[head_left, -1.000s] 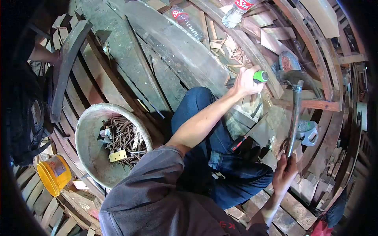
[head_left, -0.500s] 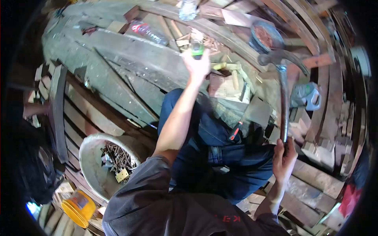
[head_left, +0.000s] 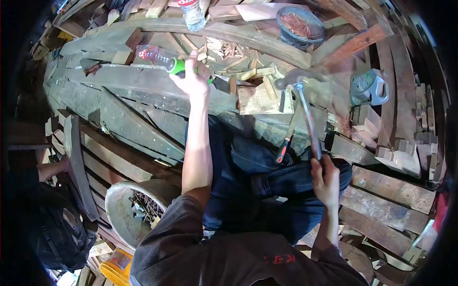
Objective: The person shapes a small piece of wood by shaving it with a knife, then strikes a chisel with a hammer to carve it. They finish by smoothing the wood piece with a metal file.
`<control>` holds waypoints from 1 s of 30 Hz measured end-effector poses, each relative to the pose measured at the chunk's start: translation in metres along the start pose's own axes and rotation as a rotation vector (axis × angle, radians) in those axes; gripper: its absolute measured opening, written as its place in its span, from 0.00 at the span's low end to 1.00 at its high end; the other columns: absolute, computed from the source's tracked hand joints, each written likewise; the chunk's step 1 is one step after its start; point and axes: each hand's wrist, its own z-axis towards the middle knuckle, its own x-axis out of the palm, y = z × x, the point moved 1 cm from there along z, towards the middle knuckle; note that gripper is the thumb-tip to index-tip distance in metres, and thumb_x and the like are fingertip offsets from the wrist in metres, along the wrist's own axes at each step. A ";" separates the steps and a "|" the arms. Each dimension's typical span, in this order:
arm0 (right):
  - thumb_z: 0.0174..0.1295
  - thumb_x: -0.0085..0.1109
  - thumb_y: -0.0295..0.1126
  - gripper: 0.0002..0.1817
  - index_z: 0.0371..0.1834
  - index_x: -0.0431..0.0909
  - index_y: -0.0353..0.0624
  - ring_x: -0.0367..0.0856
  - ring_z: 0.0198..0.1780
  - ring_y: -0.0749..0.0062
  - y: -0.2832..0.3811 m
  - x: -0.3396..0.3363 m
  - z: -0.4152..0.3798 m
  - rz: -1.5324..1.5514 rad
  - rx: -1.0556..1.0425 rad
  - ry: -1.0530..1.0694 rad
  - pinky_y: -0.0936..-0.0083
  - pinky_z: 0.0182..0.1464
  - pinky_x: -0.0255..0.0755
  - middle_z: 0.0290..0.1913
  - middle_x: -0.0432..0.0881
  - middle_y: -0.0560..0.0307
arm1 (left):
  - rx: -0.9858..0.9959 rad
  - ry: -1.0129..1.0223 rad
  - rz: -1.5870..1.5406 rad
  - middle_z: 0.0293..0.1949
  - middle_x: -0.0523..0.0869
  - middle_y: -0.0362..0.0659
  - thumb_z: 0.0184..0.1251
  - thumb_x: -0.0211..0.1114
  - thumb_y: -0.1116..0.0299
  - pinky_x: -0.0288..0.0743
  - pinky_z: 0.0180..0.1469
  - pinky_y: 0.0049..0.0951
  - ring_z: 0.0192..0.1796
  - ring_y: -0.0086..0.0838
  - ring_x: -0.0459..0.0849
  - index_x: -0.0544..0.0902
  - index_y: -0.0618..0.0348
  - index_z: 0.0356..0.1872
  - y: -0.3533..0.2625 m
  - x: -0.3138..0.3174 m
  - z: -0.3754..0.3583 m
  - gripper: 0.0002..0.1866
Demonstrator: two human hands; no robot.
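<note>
My left hand point(head_left: 192, 78) is wrapped round the green-and-black handle point(head_left: 177, 66) of a tool. A dark, flat part shows on its right side; the tool's kind is unclear. Close behind it lies a clear plastic bottle point(head_left: 155, 54) with a red label. My right hand point(head_left: 326, 180) grips a claw hammer point(head_left: 309, 119) low on its shaft, the head up and tilted left. The hammer head overlaps a pale wooden block point(head_left: 255, 101) with loose wood pieces on it. A red-and-black-handled tool point(head_left: 283, 151) with a long blade lies by my knee.
A white bucket point(head_left: 117, 205) of nails stands at the left, a yellow bucket point(head_left: 116, 268) below it. A blue bucket point(head_left: 300, 40) of wood pieces, an upright bottle point(head_left: 193, 16) and a grey jug point(head_left: 368, 88) stand behind. Another person's hand point(head_left: 53, 169) is at far left.
My left hand has moved left with the green-and-black tool, which has turned sideways. The hammer has swung left toward the wooden block. The whole view has shifted.
</note>
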 end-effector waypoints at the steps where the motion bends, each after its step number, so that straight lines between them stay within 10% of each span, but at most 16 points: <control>1: 0.72 0.56 0.32 0.11 0.36 0.74 0.34 0.66 0.20 0.78 -0.009 0.005 0.002 0.012 0.060 0.048 0.73 0.23 0.63 0.18 0.70 0.51 | 0.040 -0.023 -0.009 0.13 0.65 0.33 0.60 0.66 0.77 0.47 0.12 0.24 0.09 0.17 0.57 0.71 0.57 0.28 -0.009 0.010 -0.004 0.10; 4: 0.75 0.54 0.34 0.10 0.35 0.71 0.43 0.60 0.16 0.92 -0.040 0.035 0.009 0.188 0.004 0.103 0.85 0.17 0.51 0.18 0.64 0.73 | 0.033 0.015 0.005 0.13 0.61 0.32 0.65 0.61 0.69 0.46 0.14 0.26 0.11 0.19 0.55 0.73 0.55 0.23 -0.032 0.027 -0.012 0.10; 7: 0.72 0.56 0.33 0.15 0.31 0.74 0.32 0.71 0.20 0.75 -0.045 0.059 0.019 0.209 0.157 0.159 0.71 0.24 0.65 0.17 0.73 0.52 | -0.057 0.034 -0.027 0.12 0.60 0.30 0.67 0.62 0.62 0.45 0.15 0.25 0.11 0.18 0.54 0.72 0.51 0.22 -0.056 0.037 -0.020 0.14; 13: 0.75 0.52 0.38 0.15 0.35 0.73 0.37 0.67 0.15 0.83 -0.044 0.095 0.040 0.490 0.341 0.285 0.78 0.16 0.58 0.17 0.69 0.66 | -0.170 0.031 -0.281 0.13 0.58 0.28 0.67 0.63 0.62 0.48 0.14 0.21 0.12 0.15 0.53 0.67 0.47 0.19 -0.086 0.038 -0.020 0.18; 30: 0.75 0.48 0.40 0.14 0.38 0.72 0.39 0.64 0.12 0.80 -0.060 0.127 0.062 0.490 0.422 0.335 0.75 0.12 0.60 0.19 0.67 0.64 | -0.134 -0.285 -0.212 0.17 0.61 0.30 0.69 0.68 0.53 0.56 0.20 0.20 0.18 0.16 0.57 0.66 0.49 0.27 -0.101 0.044 -0.019 0.21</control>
